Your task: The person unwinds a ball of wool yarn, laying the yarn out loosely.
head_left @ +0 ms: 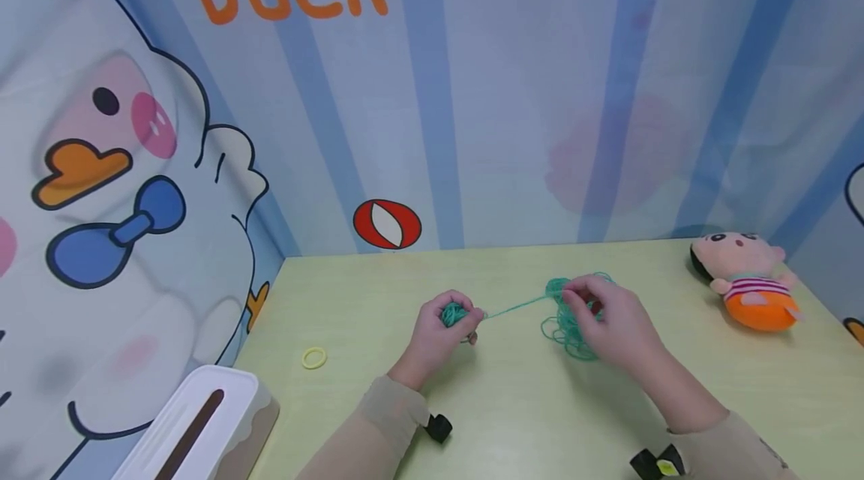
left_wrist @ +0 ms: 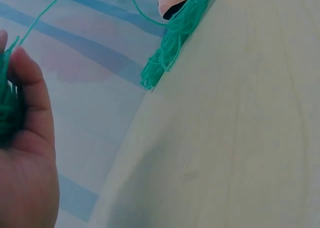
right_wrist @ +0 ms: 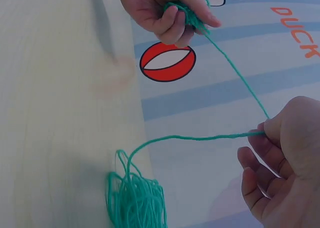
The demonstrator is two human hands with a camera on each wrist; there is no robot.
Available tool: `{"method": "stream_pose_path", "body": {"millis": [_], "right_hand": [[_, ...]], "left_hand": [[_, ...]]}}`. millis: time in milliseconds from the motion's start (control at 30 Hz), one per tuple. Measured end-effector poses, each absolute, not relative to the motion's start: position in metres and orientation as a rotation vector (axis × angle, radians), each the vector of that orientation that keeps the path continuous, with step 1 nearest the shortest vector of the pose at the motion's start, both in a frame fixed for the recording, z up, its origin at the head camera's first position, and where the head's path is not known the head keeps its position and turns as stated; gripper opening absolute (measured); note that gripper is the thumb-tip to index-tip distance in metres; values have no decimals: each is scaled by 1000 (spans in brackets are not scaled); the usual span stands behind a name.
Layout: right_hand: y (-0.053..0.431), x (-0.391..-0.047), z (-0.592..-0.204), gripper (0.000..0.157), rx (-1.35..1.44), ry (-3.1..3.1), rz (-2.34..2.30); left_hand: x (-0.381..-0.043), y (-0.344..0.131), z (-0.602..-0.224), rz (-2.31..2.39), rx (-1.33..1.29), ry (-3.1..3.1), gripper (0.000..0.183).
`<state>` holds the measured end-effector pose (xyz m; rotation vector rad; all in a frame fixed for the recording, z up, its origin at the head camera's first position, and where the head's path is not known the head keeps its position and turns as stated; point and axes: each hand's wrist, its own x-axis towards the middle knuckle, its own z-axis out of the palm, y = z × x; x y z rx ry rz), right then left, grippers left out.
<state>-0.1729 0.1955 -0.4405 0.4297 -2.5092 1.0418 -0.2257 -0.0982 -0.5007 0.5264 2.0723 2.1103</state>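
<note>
A small bundle of green yarn (head_left: 454, 314) sits in my left hand (head_left: 442, 330), its fingers and thumb curled around it. From it a single strand (right_wrist: 235, 70) runs taut to my right hand (head_left: 616, 319), which pinches the strand between thumb and forefinger. Past that pinch, the strand slackens and curves down to a loose heap of green yarn (right_wrist: 137, 200) on the table. In the head view, the right hand partly covers this heap. The left wrist view shows the heap's side (left_wrist: 175, 40) and only part of the left hand (left_wrist: 35, 138).
On the pale table (head_left: 513, 420), a yellow ring (head_left: 313, 358) lies left of the left hand. A white-lidded box (head_left: 202, 420) with a slot stands at the front left. A plush doll (head_left: 752, 281) lies at the back right. A printed curtain (head_left: 499, 90) hangs behind.
</note>
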Motion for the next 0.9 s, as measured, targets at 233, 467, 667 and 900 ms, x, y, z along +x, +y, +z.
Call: {"method": "stream_pose_path", "body": {"millis": [233,467,667,900], "right_hand": [[227,-169,-445,10,360,-2533,1003],[254,-167,-455,14,288,-2657,936],[275,-168,-467,19,213,-2798,905],[293,-175,-473,21,149,-2959,813]], "left_hand": [[-228,-100,-505,2173,534,2010,21],[-228,-103,-507,2261,545,2035,15],[-229,-102,-507,2293,529,2058,19],[-230,-104,-507,2287,491,2114,18]]}}
